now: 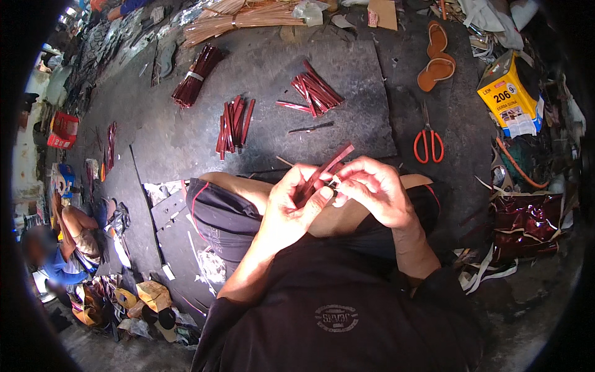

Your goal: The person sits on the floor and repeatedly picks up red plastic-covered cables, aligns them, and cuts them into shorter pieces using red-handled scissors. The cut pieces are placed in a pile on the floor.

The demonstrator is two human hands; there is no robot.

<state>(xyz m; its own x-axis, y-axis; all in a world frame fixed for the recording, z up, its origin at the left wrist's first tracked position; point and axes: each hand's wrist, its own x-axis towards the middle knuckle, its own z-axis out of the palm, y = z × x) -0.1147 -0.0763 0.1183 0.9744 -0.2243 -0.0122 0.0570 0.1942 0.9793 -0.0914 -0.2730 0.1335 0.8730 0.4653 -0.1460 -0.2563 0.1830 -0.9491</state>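
My left hand is closed around a glossy dark red strip, whose far end sticks out up and to the right. The fingers of my right hand are pinched together beside the left thumb, against something small and dark that they mostly hide. Both hands are above my crossed legs. Beyond them on the dark board lie a loose bunch of dark red strips, another loose pile of strips and a banded bundle. A thin dark strip lies nearest the hands.
Orange-handled scissors lie to the right, below a pair of brown sandals. A yellow box stands at the far right, above a shiny dark red bag. Tan strips lie at the back. Another person sits at left.
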